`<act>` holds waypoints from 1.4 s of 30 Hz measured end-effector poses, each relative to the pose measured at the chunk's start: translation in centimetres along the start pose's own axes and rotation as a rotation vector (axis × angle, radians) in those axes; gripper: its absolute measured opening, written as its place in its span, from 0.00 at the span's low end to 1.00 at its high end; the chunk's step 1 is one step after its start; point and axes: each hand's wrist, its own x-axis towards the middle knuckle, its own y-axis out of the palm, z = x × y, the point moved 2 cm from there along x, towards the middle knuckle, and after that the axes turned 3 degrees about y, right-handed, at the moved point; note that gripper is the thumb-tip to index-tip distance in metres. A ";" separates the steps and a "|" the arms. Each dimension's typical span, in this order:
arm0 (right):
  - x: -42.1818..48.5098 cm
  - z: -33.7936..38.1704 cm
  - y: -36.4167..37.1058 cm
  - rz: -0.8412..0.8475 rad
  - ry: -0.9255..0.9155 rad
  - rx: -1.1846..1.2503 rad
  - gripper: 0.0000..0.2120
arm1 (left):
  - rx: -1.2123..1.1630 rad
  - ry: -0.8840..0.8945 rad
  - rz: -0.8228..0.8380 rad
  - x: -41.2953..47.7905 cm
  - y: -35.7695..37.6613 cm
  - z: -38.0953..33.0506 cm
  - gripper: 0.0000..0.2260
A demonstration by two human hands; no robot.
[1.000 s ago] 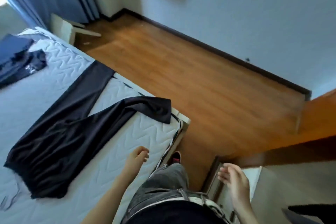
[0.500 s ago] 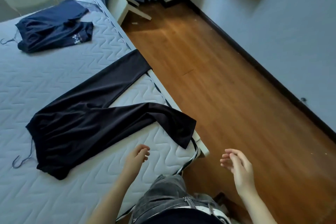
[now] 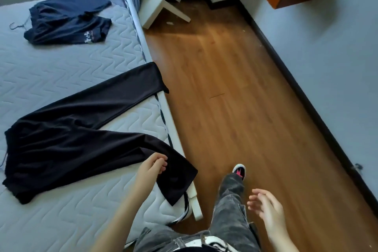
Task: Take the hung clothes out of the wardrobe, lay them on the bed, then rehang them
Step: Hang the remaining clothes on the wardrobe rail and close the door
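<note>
Two garments lie on the bed [image 3: 61,227]; your left hand [image 3: 152,166] has reached the black trousers [image 3: 67,141].
Half a second ago that hand hung over bare mattress. It now sits over the hem of the near leg, at the bed's near right corner, fingers loosely curled and holding nothing. The navy garment [image 3: 67,22] lies by the far edge. Your right hand [image 3: 266,208] hovers over the floor [image 3: 245,88], fingers spread, relaxed, empty.

From here I see faded grey jeans [image 3: 231,206], a white-and-black belt [image 3: 206,240], and a black shoe [image 3: 239,171] with a pink mark.
</note>
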 end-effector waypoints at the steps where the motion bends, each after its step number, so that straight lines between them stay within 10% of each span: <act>1: 2.5 1.5 -0.7 0.032 0.006 -0.033 0.10 | -0.014 -0.019 -0.038 0.6 1.8 -0.4 0.10; 12: 20.8 21.0 -5.2 0.318 -0.043 -0.386 0.12 | -0.117 -0.197 -0.286 5.7 15.5 -8.1 0.11; 23: 30.8 34.5 10.7 0.696 -0.169 -0.584 0.13 | -0.356 -0.393 -0.672 7.0 17.8 -8.3 0.11; 42: 46.8 64.5 44.8 0.845 -0.321 -0.755 0.11 | -0.585 -0.250 -0.955 43.3 -2.0 -27.8 0.11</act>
